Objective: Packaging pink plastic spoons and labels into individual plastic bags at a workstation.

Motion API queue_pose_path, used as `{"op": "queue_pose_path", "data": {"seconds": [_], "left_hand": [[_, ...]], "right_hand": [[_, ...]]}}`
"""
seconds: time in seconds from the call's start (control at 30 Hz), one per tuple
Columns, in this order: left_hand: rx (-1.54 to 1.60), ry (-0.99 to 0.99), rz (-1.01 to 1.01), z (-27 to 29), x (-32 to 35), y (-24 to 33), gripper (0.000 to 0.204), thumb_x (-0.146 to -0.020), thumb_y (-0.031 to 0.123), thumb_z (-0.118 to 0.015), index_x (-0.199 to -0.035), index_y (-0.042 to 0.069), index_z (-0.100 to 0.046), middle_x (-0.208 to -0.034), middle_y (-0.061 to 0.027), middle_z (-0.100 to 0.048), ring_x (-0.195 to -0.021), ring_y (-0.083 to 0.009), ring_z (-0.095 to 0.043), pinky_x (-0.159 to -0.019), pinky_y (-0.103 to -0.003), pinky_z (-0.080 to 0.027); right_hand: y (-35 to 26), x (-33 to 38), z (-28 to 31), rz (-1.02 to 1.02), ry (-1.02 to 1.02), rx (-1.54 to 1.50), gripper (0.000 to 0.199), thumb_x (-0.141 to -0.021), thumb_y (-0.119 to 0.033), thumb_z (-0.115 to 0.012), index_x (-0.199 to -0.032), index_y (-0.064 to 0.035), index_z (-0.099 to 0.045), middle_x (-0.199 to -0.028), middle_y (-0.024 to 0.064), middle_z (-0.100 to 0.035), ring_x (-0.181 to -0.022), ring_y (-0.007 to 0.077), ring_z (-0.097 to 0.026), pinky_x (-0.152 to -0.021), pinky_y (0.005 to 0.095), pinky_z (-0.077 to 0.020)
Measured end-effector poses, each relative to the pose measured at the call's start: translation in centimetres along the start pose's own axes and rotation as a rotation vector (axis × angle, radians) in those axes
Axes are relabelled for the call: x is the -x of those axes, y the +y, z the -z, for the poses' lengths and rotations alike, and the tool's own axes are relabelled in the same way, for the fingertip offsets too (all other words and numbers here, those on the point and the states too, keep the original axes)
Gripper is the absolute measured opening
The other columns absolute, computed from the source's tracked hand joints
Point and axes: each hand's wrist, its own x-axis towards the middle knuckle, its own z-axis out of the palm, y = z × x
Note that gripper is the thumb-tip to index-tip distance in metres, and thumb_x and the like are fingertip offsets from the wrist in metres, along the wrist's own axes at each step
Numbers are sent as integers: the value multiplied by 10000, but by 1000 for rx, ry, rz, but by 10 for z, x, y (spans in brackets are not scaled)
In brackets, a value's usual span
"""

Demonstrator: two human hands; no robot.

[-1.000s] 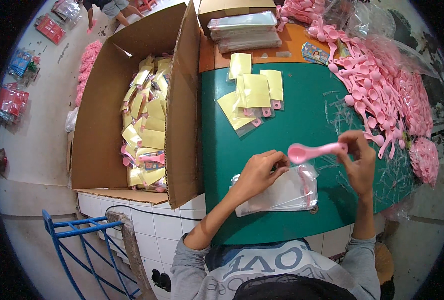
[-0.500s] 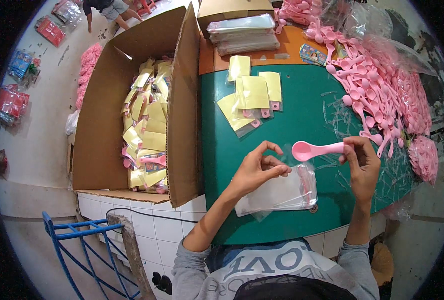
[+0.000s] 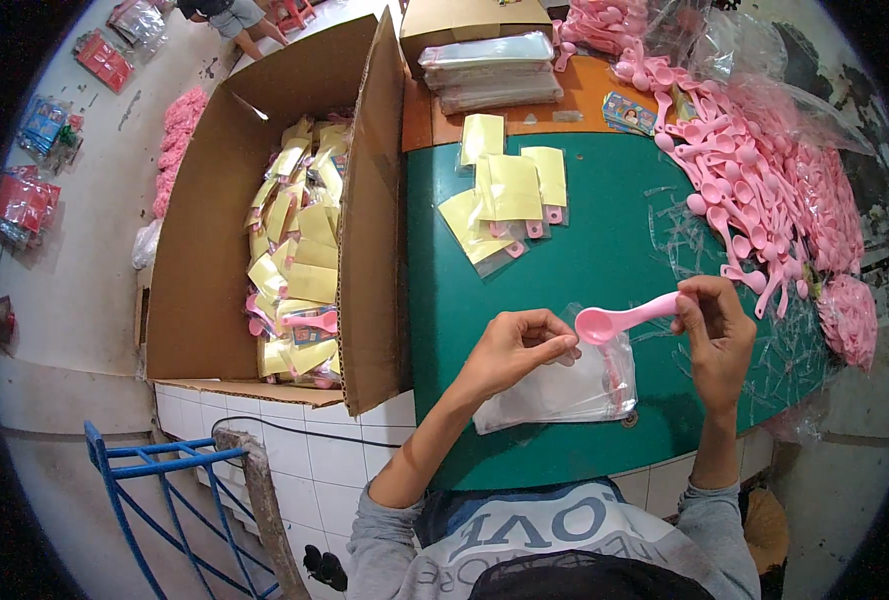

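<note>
My right hand (image 3: pixel 717 330) pinches the handle end of a pink measuring spoon (image 3: pixel 625 318), whose bowl points left. Just left of the bowl, my left hand (image 3: pixel 525 350) is closed, thumb against fingertips, at the raised edge of a thin clear plastic bag. Its film is faint, and the spoon's bowl overlaps it. Below both hands lies a stack of clear plastic bags (image 3: pixel 555 395) on the green tabletop (image 3: pixel 605 240). Further back, several packed bags with yellow cards (image 3: pixel 513 188) lie in a loose group, pink handle ends showing at their lower edges.
To the left stands a tall open cardboard box (image 3: pixel 373 240) filled with packed bags. A heap of pink spoons (image 3: pixel 740 190) covers the table's right side, beside torn plastic strips (image 3: pixel 680 235). Stacked clear sleeves (image 3: pixel 490 75) and small printed cards (image 3: pixel 627 112) lie at the back. A blue metal frame (image 3: pixel 165 460) stands lower left.
The spoon has moved slightly left and down, its bowl now close to my left fingertips. My left thumb and fingers have closed together from a wider curl.
</note>
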Motion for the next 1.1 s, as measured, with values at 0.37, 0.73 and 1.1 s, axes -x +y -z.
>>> {"op": "queue_pose_path", "data": {"seconds": [0.37,0.73,1.1], "left_hand": [[44,24,39,-1,2,2,198,-823,147,-624,-889,-39,-609,-817,-114,-651,-763,-145,-633,-675,-236,-512],[42,-38,-53,-5,5,4,293,-836,185,-610,-1026,-38,-596,-931,-81,-632,-850,-132,-602,-737,-267,-497],[70,-35,-128,6,9,18,309,-935,224,-439,-1028,-31,-586,-845,-82,-635,-748,-104,-586,-656,-212,-468]], "right_hand": [[-11,0,-4,50,-31,96,83,-805,-20,-597,-880,9,-576,-731,46,-585,-593,77,-544,-535,211,-448],[-8,-7,-26,11,-161,21,143,-782,-30,-625,-899,2,-549,-720,72,-599,-629,97,-587,-558,229,-470],[7,-21,-22,204,-362,-180,372,-796,-350,-636,-889,6,-583,-837,94,-626,-719,151,-619,-619,263,-504]]}}
